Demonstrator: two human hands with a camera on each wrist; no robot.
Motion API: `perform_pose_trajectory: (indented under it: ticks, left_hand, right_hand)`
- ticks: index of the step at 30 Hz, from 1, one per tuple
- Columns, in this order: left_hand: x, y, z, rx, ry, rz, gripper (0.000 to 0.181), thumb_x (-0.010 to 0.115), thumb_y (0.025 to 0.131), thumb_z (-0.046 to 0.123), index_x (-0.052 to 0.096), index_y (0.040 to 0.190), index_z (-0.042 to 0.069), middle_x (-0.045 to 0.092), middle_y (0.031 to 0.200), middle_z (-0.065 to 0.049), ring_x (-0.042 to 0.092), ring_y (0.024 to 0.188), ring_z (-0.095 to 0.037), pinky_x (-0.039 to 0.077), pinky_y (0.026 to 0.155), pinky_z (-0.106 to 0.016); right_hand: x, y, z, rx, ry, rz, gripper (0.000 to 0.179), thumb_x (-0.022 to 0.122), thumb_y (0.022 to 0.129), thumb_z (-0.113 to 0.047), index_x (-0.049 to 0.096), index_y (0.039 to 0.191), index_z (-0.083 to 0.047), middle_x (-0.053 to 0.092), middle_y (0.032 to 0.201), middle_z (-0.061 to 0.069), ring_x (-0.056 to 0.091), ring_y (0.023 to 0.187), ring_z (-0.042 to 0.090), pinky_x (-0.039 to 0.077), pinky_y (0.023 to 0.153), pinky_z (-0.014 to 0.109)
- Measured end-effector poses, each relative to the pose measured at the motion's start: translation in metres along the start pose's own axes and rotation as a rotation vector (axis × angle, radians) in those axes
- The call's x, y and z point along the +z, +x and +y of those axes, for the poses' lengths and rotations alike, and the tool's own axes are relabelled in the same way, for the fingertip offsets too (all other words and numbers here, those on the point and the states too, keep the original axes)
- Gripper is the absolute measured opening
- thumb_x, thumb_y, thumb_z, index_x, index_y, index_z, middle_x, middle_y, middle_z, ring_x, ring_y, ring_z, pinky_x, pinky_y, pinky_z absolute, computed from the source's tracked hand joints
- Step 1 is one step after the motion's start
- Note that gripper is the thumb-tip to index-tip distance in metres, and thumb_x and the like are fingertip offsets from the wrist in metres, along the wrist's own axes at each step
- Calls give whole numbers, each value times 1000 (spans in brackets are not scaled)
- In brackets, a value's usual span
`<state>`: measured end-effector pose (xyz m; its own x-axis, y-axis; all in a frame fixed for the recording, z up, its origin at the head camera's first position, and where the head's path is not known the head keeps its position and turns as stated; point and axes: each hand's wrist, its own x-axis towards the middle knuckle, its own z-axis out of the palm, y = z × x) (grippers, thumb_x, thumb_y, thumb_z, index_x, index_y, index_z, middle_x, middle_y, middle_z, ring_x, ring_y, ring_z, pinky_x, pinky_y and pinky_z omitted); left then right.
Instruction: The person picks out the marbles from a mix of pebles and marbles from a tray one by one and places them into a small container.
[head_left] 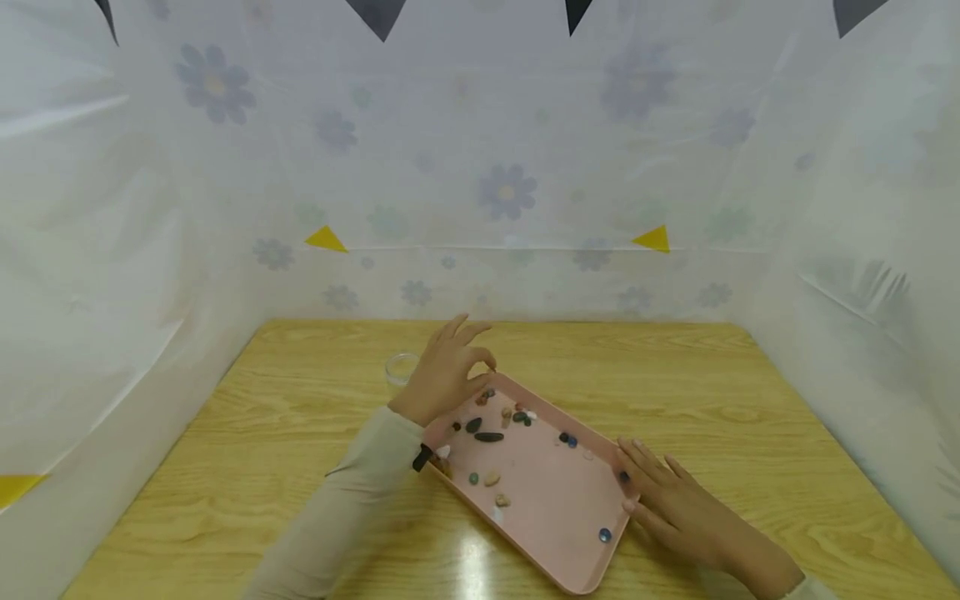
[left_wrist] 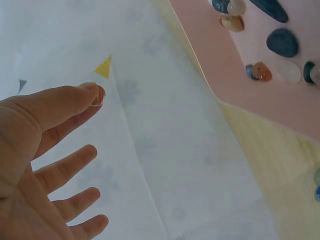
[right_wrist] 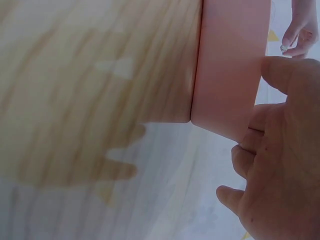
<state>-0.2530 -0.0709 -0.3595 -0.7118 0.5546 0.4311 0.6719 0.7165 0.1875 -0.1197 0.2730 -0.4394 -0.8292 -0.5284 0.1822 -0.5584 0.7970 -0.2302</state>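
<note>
A pink tray (head_left: 547, 492) lies slantwise on the table, with several small stones scattered in it, among them a long dark stone (head_left: 490, 437) and a blue glass bead (head_left: 604, 535). Over the tray's far left corner, my left hand (head_left: 444, 375) pinches a small reddish-brown polished stone (left_wrist: 100, 97) between thumb and index finger; its other fingers are spread. My right hand (head_left: 682, 512) holds the tray's right end at the rim. In the right wrist view its thumb is at the rim and its fingers bend about the corner, partly hidden.
A clear glass jar (head_left: 401, 367) stands behind the left hand, partly covered by it. Under everything is a wood-grain table (head_left: 322, 350). White flower-patterned sheeting (head_left: 510, 125) encloses the back and both sides.
</note>
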Motion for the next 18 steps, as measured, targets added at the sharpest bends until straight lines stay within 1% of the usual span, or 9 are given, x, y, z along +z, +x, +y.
perform_pose_trajectory:
  ticks: [5,9,14,18]
  left_hand:
    - [-17,-16,-11,-56,13,93,6,75,84,20,74,88,17,51,139,-14,32,136,-42,29,109,-60]
    - [-27,-30,-20,-112,43,152,5,75,85,19,74,88,15,53,137,-17,35,135,-43,31,107,-61]
    - [-33,-44,-32,-169,58,213,6,76,83,17,74,87,13,54,134,-19,37,132,-46,32,106,-62]
    - [-35,-51,-39,-199,58,235,6,76,83,17,74,87,13,54,134,-19,38,131,-48,33,104,-64]
  right_hand:
    - [1,0,0,11,5,-8,59,48,100,-36,32,150,-8,31,154,12,10,145,7,-15,107,8]
    - [1,0,-1,23,22,-24,60,48,100,-37,30,151,-9,29,155,12,10,146,7,-15,106,7]
    - [1,-1,0,12,25,-22,60,48,101,-36,30,150,-7,29,155,15,14,146,12,-10,109,7]
    - [1,0,0,-2,41,-17,60,48,101,-34,29,151,-6,29,154,16,8,145,6,-8,110,7]
